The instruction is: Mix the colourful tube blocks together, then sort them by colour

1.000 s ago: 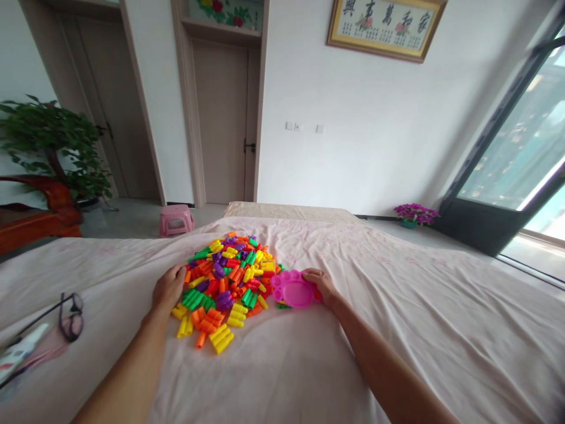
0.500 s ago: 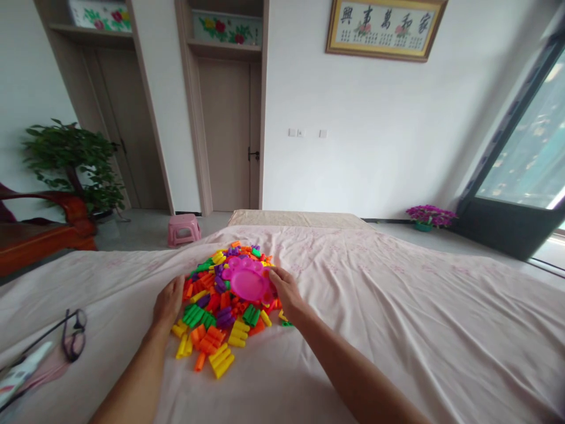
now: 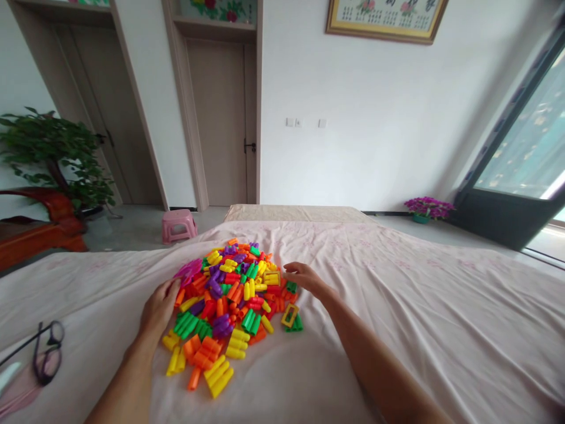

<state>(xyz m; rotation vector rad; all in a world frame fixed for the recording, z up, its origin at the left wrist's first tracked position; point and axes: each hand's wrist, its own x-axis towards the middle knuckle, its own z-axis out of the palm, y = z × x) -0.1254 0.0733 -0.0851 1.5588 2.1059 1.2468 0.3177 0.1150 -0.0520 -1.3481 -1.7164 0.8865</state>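
Observation:
A heap of plastic building blocks (image 3: 229, 288), shaped like joined tubes in red, orange, yellow, green and purple, lies on the cloth before me. At its left edge my left hand (image 3: 159, 303) grips a pink scalloped plastic plate (image 3: 190, 270), now tilted and seen nearly edge-on. On the other side of the heap, my right hand (image 3: 308, 278) is held with its fingers stretched out and nothing visible in them. Close to those fingertips are a yellow rectangular frame piece (image 3: 272, 278) and some green blocks (image 3: 291, 287). Another yellow frame piece (image 3: 290, 315) leans on a green block nearer me.
The pale pink cloth (image 3: 397, 306) is wrinkled. Dark-framed glasses (image 3: 46, 353) lie at the lower left. Beyond the cloth's far edge stand a pink stool (image 3: 179, 225), a wooden armchair (image 3: 53, 218), a leafy plant (image 3: 62, 156) and a pot of purple flowers (image 3: 428, 209).
The pink plate has gone from my right hand over the heap to my left hand at the left edge. My right hand has let go and moved right. The view has tipped downward slightly.

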